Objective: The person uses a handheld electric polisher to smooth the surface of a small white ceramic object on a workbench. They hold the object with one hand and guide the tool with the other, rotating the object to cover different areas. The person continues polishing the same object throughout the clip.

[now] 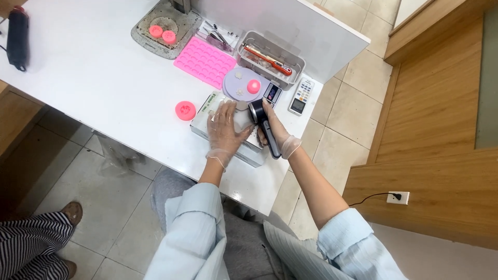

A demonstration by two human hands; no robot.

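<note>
White surface (93, 78); pink dotted silicone mould mat (205, 61) above the lilac scale (244, 83), which bears a pink ball (253, 86); pink round mould (185, 110) left of the scale; dark grey handheld tool (262, 122) below it; hands (225, 129) in clear gloves; pale blue sleeves (192, 233); black-and-white striped cloth (31, 243) far lower left

The gloved left hand (224, 129) lies flat on a white box (248, 150) near the white table (93, 78) edge, while the right hand (272, 129) grips a dark handheld tool (262, 124) (head down). Just beyond sits a lilac scale (241, 85) bearing a pink piece (253, 86).
</note>
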